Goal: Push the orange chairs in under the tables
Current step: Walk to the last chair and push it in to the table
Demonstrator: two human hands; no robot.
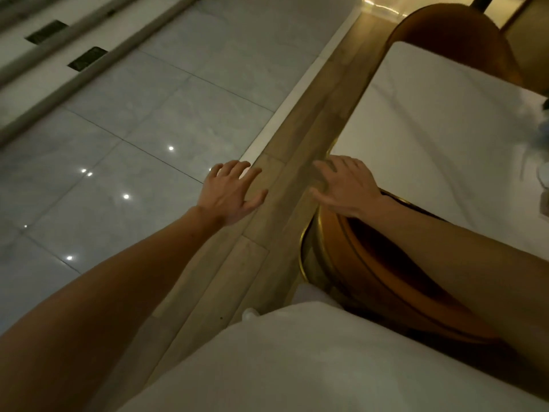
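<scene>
Both hands are stretched forward and hold nothing. The left hand (230, 191) hangs over the seam where the pale tiled floor (142, 114) meets a wooden floor strip (297, 150), its fingers (237, 167) spread and straight. The right hand (346, 188) is smeared by motion just above the gold-rimmed top of the near orange chair (386, 263), fingers likewise apart; whether it touches the rim I cannot tell. That chair stands at the near end of the white worktop (445, 129), its curved back under the right forearm and close to the person's white garment (297, 367); how far its seat sits beneath the worktop is hidden. A second orange chair (451, 34) stands at the far end, its back showing above the worktop's edge. The step in hand looks like squaring up the near chair and pushing it home. It would go best with both palms flat on the top of the back, one either side of centre, so the chair runs straight and does not swivel; as it stands the left hand is off to the side over the floor and would need to come across. The worktop's near corner lies just beside the right hand, so knuckles could be caught between rim and edge if the push is quick. The wooden strip beside the chair gives open room on the left. At the worktop's right edge sit blurred items (542, 129), which a hard knock might disturb.
</scene>
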